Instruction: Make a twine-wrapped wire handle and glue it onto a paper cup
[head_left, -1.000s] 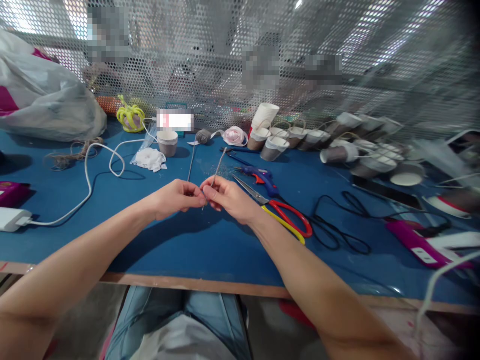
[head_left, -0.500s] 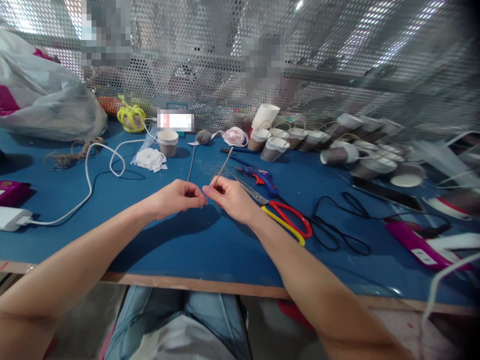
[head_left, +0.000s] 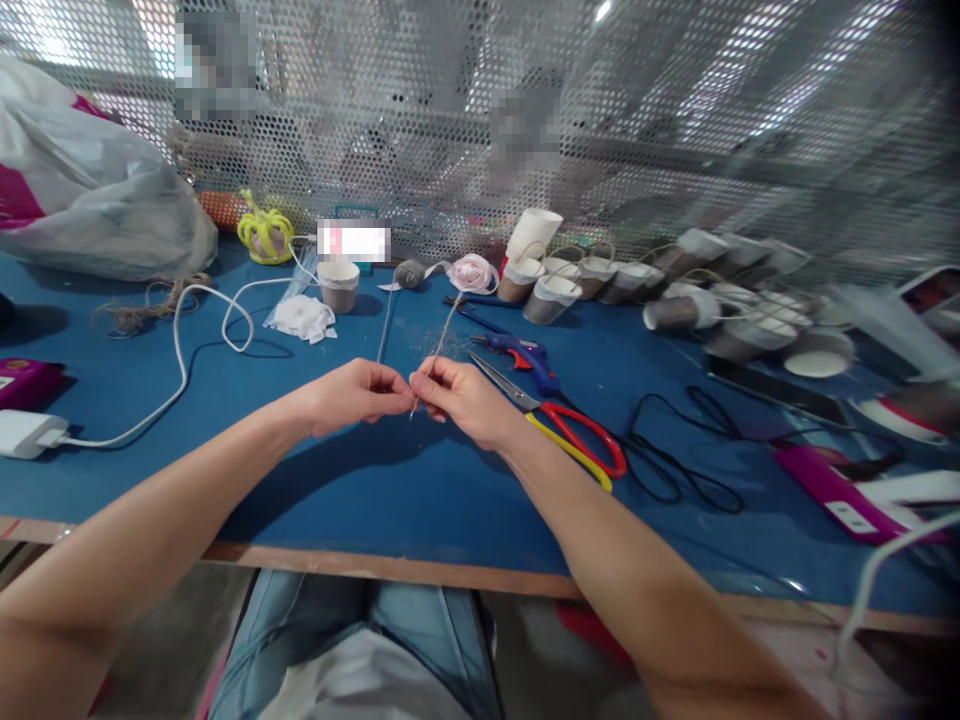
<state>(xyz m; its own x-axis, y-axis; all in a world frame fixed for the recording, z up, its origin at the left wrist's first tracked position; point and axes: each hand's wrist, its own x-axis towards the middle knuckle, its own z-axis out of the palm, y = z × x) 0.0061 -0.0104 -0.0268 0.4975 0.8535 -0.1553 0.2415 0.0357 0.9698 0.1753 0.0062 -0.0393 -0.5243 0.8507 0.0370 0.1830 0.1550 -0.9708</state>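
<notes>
My left hand (head_left: 356, 395) is closed in a pinch on a grey yarn (head_left: 387, 325) that runs back to a small grey yarn ball (head_left: 410, 274). Touching it at the fingertips, my right hand (head_left: 457, 395) pinches a thin brown stick-like cord (head_left: 448, 328), which slants up and away from the fingers. A short end of strand pokes out below the fingertips; how yarn and cord meet there is hidden. Both hands hover over the blue table (head_left: 375, 490). Right of my right hand lie scissors (head_left: 551, 410) with red and yellow handles and a blue glue gun (head_left: 525, 358).
At the back stand several small grey cups (head_left: 553, 298) with white rims, and one lone cup (head_left: 338, 288). White lace (head_left: 304, 318), a pink ribbon roll (head_left: 473, 273) and a white cable (head_left: 180, 350) lie about. Purple power strips (head_left: 832, 490) sit at both sides. A plastic bag (head_left: 97, 190) fills the left corner.
My fingertips have come closer together and now touch, and the short strand end shows more below them. The view has shifted slightly.
</notes>
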